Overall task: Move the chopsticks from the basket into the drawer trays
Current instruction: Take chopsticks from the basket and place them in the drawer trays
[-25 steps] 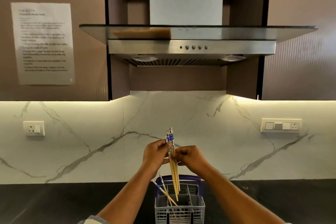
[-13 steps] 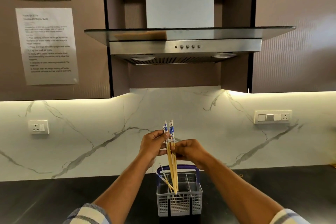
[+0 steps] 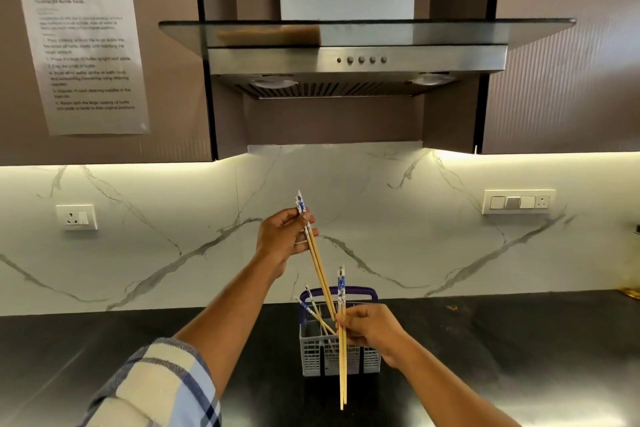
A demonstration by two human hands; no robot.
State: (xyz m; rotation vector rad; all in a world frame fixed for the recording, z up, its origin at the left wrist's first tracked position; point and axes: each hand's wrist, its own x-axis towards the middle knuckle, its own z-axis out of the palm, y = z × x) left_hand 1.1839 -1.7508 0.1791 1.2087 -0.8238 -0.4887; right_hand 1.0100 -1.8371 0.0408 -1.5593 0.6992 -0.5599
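Note:
A grey slotted basket (image 3: 313, 357) with a purple handle stands on the dark counter at bottom centre. Two chopsticks (image 3: 310, 308) with blue-white tops lean inside it. My left hand (image 3: 282, 236) is raised above the basket and grips a pair of wooden chopsticks (image 3: 317, 260) near their patterned tops, tips slanting down to the right. My right hand (image 3: 372, 329), lower and in front of the basket, grips a second pair (image 3: 342, 371) held upright, tips hanging below the hand. No drawer or tray is visible.
The black counter (image 3: 502, 350) runs along a marble backsplash with a socket (image 3: 77, 217) at left and a switch plate (image 3: 518, 202) at right. A steel range hood (image 3: 356, 59) hangs overhead. Printed sheets are taped to the left cabinet.
The hands held one bundle together above the basket; now they have split apart, the left staying up with one pair, the right dropping down with the other.

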